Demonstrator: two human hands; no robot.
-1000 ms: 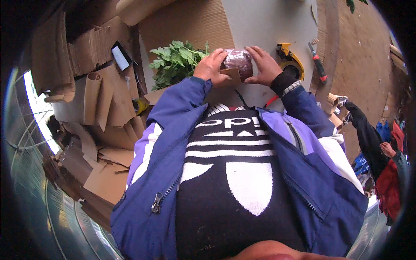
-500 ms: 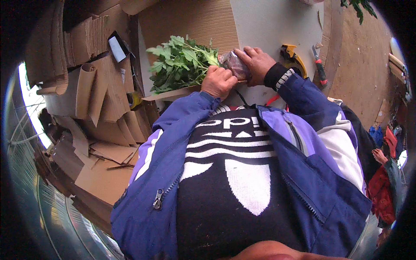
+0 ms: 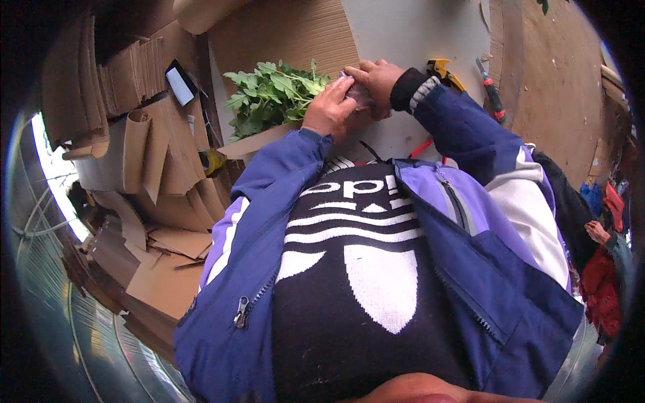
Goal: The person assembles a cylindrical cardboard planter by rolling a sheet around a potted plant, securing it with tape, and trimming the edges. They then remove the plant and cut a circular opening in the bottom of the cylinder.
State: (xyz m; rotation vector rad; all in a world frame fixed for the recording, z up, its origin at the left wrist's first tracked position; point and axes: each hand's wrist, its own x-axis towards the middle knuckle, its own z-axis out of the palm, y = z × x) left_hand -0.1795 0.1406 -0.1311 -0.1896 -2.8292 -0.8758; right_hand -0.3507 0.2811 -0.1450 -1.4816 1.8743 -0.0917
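A bunch of leafy green stems (image 3: 272,97) lies on its side, leaves to the left, over brown cardboard on the table. Dark, see-through plastic wrap (image 3: 361,99) covers its right-hand end. My left hand (image 3: 329,107) closes on the near left part of that wrapped end, its fingers reaching over the top. From the right, my right hand (image 3: 379,84) curls round the same end, with fingertips close to those of my left. Between the two hands most of the wrap is hidden. A cardboard strip (image 3: 259,143) sticks out below the leaves.
Right of my right hand lie a yellow and black tool (image 3: 443,74) and a knife with a red and dark handle (image 3: 494,97). Stacked cardboard pieces (image 3: 144,57) fill the left side, with a dark-edged white object (image 3: 180,87) among them. Another person's hand (image 3: 596,232) shows far right.
My left hand has slid right and up onto the wrapped end, its fingers now extended over it. My right hand has shifted slightly left and up, covering more of the wrap.
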